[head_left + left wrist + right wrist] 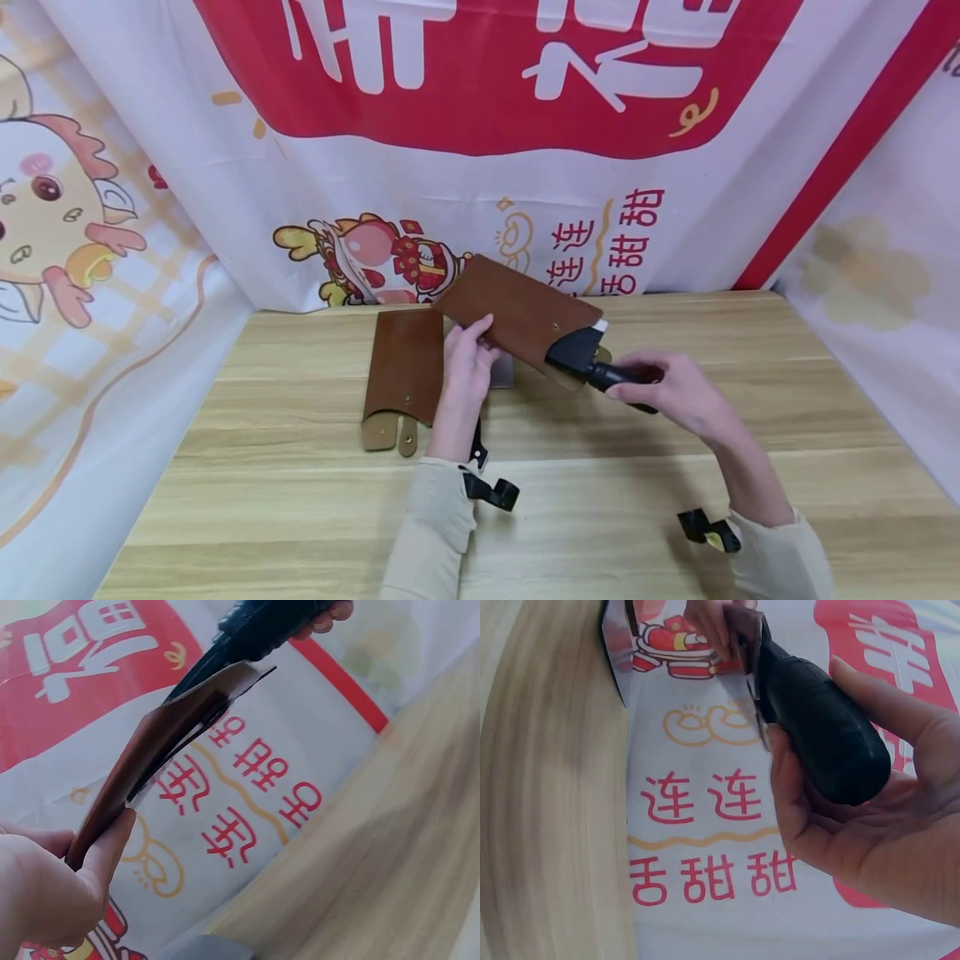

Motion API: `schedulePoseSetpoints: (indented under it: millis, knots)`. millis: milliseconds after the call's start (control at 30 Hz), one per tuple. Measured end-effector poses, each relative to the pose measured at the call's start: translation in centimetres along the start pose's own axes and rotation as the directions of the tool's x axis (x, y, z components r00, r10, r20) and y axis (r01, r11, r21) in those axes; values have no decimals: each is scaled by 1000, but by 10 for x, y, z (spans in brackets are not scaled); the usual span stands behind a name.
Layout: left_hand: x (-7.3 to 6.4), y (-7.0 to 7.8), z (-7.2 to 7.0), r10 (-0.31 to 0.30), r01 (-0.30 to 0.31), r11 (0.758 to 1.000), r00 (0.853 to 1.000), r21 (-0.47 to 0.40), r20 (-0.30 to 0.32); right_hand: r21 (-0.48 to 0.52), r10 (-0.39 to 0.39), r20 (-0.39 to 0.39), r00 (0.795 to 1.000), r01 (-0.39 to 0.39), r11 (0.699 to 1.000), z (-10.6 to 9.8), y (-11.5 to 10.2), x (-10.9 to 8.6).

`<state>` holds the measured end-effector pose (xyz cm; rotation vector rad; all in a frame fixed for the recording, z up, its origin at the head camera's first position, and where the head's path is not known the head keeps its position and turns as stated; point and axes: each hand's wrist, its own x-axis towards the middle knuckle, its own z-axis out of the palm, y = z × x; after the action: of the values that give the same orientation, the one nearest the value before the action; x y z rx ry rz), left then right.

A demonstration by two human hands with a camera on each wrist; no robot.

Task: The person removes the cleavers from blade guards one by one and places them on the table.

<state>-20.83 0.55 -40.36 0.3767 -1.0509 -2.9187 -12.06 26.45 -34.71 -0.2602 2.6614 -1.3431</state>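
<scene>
Above the table, a brown leather knife sheath [517,308] is pinched along its lower left edge between the thumb and fingers of my left hand [468,362]. A cleaver sits in it with most of its blade hidden; the dark heel [577,348] and black handle [622,385] stick out at the right. My right hand [678,396] grips that handle, its thumb and fingers on opposite sides in the right wrist view. From the left wrist view, the sheath [142,772] appears nearly edge-on, its mouth around the dark blade.
A second brown sheath [405,362] lies flat on the wooden table [300,500], its flap and strap toward me. Beside it another knife, its grey blade [501,372] and black handle [477,450] showing, is partly covered by my left forearm. A printed cloth [480,183] hangs behind.
</scene>
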Motion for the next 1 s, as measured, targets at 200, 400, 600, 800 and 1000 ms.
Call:
schedulePoseSetpoints:
  millis: [200, 400, 600, 800, 1000]
  knots:
    - [-4, 9, 3, 21, -30, 993, 997, -113, -77, 339, 135, -134, 982, -83, 937, -2, 9, 8]
    - [-15, 1, 19, -21, -24, 961, 987, -276, -160, 961, 339, -111, 934, 14, 275, 2, 23, 21]
    - [-26, -15, 30, -1, -59, 945, 983, -322, -183, 918, 393, 154, 907, 16, -396, 5, 35, 30]
    - [-32, -26, 34, 38, -102, 944, 979, -314, -202, 860, 372, 259, 892, -38, -508, 8, 38, 33]
    - [-30, -28, 32, 3, -66, 937, 983, -343, -182, 822, 343, 237, 909, 0, -570, 8, 36, 34]
